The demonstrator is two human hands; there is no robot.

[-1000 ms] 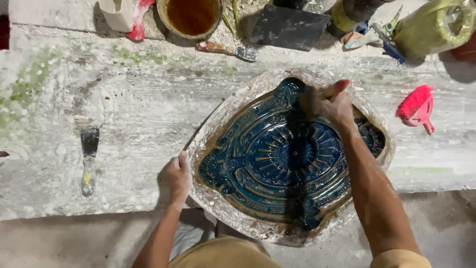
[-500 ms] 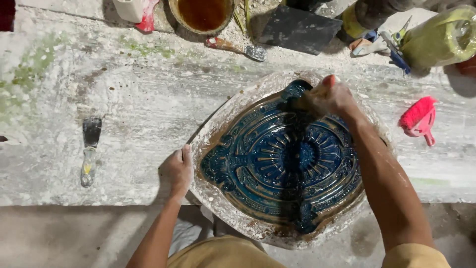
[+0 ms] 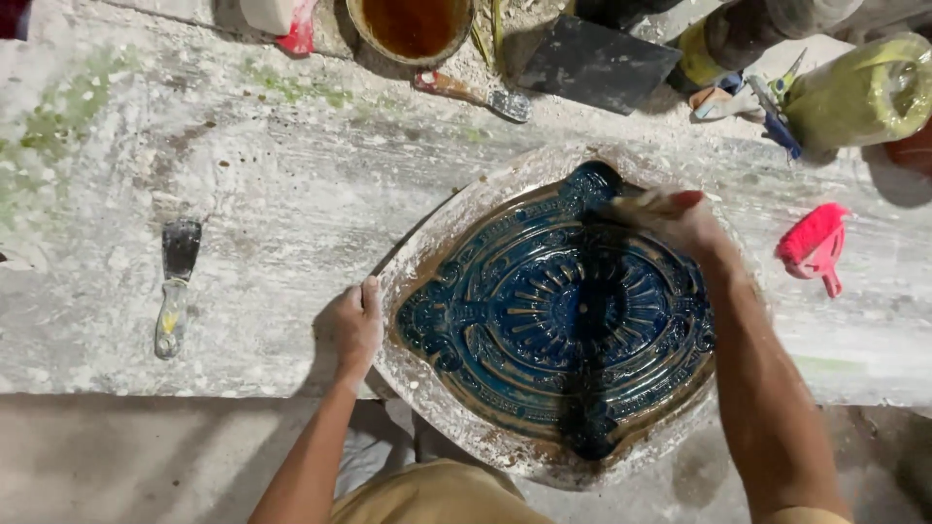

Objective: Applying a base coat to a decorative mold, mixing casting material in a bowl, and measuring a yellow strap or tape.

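A large blue mould (image 3: 524, 320) with a raised flower-like pattern lies on the workbench, ringed by a rough white rim (image 3: 437, 408). Its near part juts over the bench's front edge. My left hand (image 3: 354, 325) rests on the rim's left side, fingers curled against it. My right hand (image 3: 670, 221) is over the mould's upper right part, closed around a small thing with a red end, which looks like a brush. The hand hides most of it. Brownish liquid wets the mould's edges.
A putty knife (image 3: 175, 286) lies to the left on the stained white bench. At the back are a bowl of brown liquid (image 3: 413, 24), a small brush (image 3: 471, 94), a dark slab (image 3: 592, 63) and a yellow-green wrapped container (image 3: 864, 92). A pink brush (image 3: 814, 247) lies at the right.
My right hand has shifted slightly over the mould's upper part. My left hand stays on the rim. The view has drifted a little.
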